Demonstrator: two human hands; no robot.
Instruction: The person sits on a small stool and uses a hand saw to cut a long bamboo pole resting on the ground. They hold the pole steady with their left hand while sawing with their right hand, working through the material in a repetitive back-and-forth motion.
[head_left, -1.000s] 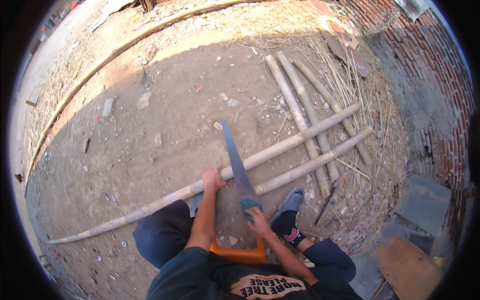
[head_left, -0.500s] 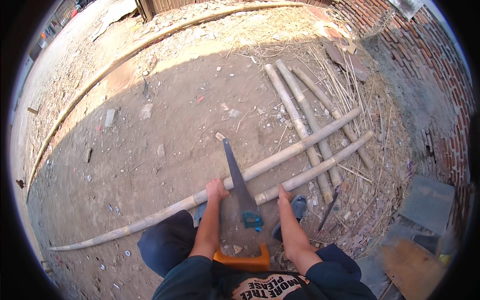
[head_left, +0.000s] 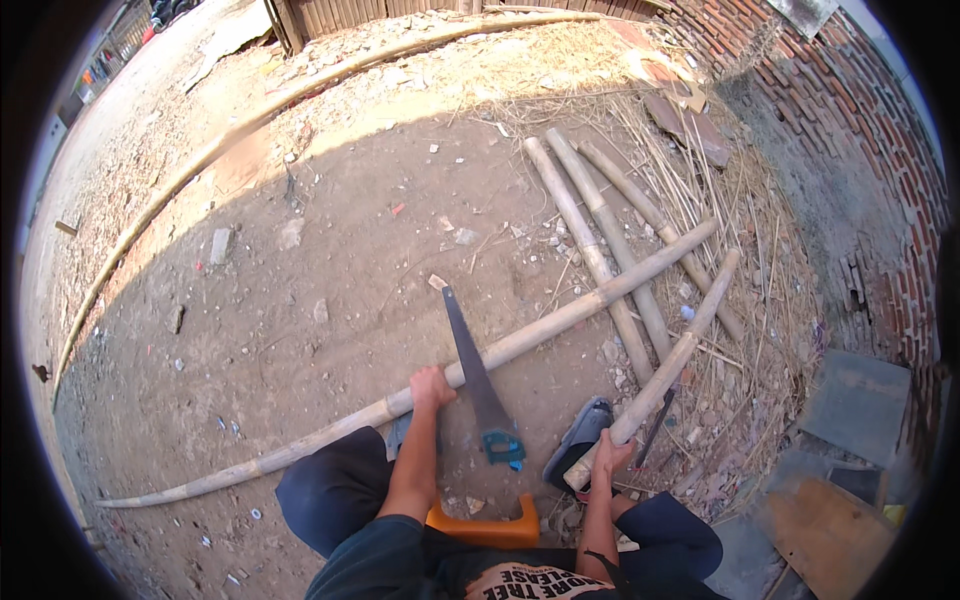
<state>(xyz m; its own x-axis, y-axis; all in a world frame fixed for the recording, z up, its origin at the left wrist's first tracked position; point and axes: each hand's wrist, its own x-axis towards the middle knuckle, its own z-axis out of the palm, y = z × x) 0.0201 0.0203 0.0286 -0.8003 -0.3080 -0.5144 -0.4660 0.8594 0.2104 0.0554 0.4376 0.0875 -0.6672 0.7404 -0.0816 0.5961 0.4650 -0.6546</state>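
Note:
A long bamboo pole (head_left: 540, 328) lies slantwise before me, its thin end far to the left. My left hand (head_left: 432, 387) is closed around it near the middle. My right hand (head_left: 611, 454) grips a shorter cut bamboo piece (head_left: 665, 372) close to its near end, beside my right foot; its far end points up and right, over other bamboo. Between my hands a handsaw (head_left: 474, 365) with a teal handle leans across the long pole, handle toward me, blade tip beyond it. Neither hand touches the saw.
Several bamboo lengths (head_left: 609, 213) lie crosswise under the pole's right end, beside dry straw (head_left: 770, 230). An orange stool (head_left: 485, 530) is beneath me. A brick wall (head_left: 850, 130) and flat panels (head_left: 855, 405) stand right. A long curved bamboo (head_left: 205, 155) borders the far left.
My right hand has taken hold of the short bamboo piece and swung its near end right and toward me. My left hand stays on the long pole; the saw has hardly moved.

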